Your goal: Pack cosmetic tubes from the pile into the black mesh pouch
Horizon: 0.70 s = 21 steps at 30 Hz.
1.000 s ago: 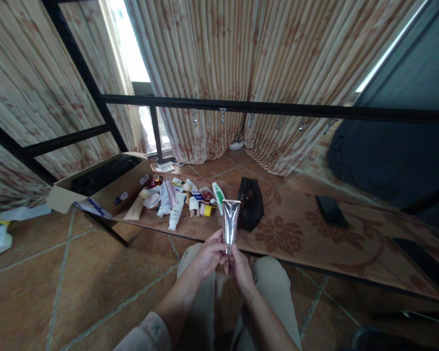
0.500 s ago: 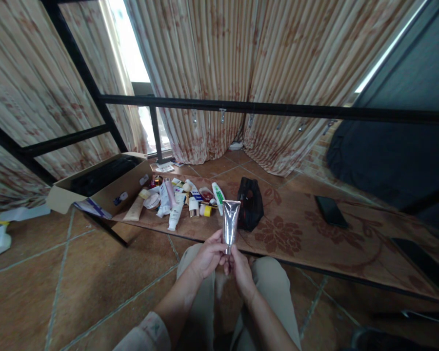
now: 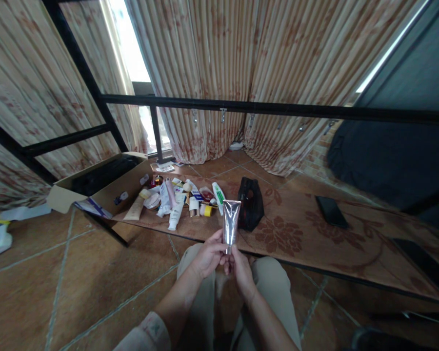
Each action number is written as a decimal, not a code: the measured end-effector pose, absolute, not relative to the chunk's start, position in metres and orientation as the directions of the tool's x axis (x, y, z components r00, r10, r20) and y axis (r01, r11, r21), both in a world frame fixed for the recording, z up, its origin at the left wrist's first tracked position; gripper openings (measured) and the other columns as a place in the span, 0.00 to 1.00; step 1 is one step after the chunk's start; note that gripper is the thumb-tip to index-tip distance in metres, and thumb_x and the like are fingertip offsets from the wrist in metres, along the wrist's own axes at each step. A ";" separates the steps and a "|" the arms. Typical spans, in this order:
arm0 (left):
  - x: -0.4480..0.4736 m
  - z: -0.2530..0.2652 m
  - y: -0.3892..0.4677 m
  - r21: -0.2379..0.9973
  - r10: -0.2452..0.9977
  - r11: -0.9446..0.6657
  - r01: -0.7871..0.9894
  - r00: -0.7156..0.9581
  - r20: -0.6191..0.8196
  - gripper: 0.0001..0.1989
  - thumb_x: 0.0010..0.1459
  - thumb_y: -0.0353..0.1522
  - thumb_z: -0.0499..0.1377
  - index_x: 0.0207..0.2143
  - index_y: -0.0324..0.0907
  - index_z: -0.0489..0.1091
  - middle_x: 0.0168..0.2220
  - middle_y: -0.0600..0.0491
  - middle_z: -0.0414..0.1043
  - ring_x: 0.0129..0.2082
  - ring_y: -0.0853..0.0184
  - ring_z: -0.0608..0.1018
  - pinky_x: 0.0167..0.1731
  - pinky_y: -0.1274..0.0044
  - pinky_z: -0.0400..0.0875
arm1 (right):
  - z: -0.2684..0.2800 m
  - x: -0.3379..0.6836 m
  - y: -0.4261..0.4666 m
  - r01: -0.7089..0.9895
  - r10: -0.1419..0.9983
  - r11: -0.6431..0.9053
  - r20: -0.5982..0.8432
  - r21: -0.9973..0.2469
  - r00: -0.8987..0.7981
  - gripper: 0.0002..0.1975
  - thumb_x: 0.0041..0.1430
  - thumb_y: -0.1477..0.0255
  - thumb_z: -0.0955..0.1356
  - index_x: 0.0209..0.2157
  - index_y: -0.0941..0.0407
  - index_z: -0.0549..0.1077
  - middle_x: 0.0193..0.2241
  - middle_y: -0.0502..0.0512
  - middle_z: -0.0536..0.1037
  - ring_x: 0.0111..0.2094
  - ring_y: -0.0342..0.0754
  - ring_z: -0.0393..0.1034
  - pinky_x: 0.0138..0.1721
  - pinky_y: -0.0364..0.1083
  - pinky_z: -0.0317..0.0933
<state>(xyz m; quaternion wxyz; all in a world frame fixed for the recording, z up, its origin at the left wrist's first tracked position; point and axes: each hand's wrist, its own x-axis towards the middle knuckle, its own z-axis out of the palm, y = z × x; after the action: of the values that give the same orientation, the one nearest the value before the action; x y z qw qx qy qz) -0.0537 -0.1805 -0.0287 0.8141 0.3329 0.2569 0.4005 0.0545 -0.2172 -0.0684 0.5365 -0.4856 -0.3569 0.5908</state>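
Silver tube [image 3: 230, 219] stands cap down above the desk's [image 3: 280, 236] near edge; left hand [image 3: 207, 256] grasps its lower end, right hand [image 3: 242, 270] pinches near the cap. Good practice: light grip low, body unsqueezed, tube upright. Counts: silver tube, one; black bag [image 3: 255, 217], mid-desk, one; cardboard box [image 3: 126, 195], left end, one; phone [image 3: 331, 211], far edge, one; heaped cosmetics [image 3: 176, 212], overlapping, uncountable.
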 end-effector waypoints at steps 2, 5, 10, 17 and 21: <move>-0.054 -0.029 -0.180 0.744 0.820 0.463 -0.481 0.552 -0.153 0.27 0.47 0.26 0.60 0.52 0.43 0.62 0.26 0.59 0.65 0.12 0.77 0.64 0.11 0.80 0.68 | -0.070 0.055 -0.217 -0.291 0.983 -0.159 -0.179 -0.943 0.045 0.30 0.52 0.43 0.62 0.23 0.58 0.71 0.18 0.51 0.73 0.14 0.40 0.59 0.16 0.41 0.51; -0.054 -0.029 -0.180 0.743 0.826 0.457 -0.489 0.543 -0.151 0.27 0.46 0.25 0.59 0.51 0.42 0.63 0.26 0.59 0.65 0.12 0.78 0.63 0.10 0.81 0.66 | -0.069 0.054 -0.218 -0.291 0.984 -0.151 -0.172 -0.945 0.047 0.29 0.53 0.43 0.62 0.24 0.58 0.71 0.18 0.51 0.73 0.14 0.39 0.59 0.16 0.41 0.50; -0.054 -0.030 -0.180 0.745 0.821 0.455 -0.488 0.554 -0.138 0.27 0.47 0.26 0.60 0.52 0.44 0.62 0.26 0.60 0.65 0.12 0.78 0.63 0.10 0.80 0.68 | -0.064 0.053 -0.219 -0.279 0.983 -0.146 -0.170 -0.949 0.062 0.29 0.53 0.44 0.62 0.22 0.57 0.70 0.18 0.51 0.73 0.15 0.39 0.59 0.17 0.41 0.50; -0.054 -0.031 -0.180 0.744 0.832 0.454 -0.491 0.533 -0.155 0.27 0.47 0.26 0.60 0.52 0.42 0.62 0.25 0.60 0.65 0.13 0.77 0.65 0.10 0.83 0.63 | -0.064 0.053 -0.219 -0.285 0.983 -0.150 -0.173 -0.947 0.058 0.31 0.51 0.42 0.62 0.22 0.58 0.71 0.18 0.51 0.73 0.14 0.39 0.59 0.16 0.41 0.51; -0.053 -0.030 -0.179 0.751 0.839 0.440 -0.492 0.524 -0.148 0.27 0.46 0.26 0.62 0.51 0.41 0.63 0.26 0.59 0.66 0.14 0.77 0.66 0.11 0.84 0.62 | -0.064 0.052 -0.218 -0.287 0.979 -0.162 -0.189 -0.944 0.070 0.33 0.49 0.40 0.61 0.23 0.58 0.72 0.16 0.52 0.73 0.13 0.39 0.57 0.16 0.41 0.50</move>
<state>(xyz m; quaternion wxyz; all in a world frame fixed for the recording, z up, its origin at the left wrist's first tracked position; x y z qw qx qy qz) -0.0530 -0.1794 -0.0299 0.8075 0.3317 0.2610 0.4121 0.0524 -0.2180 -0.0638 0.5425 -0.4905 -0.3529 0.5835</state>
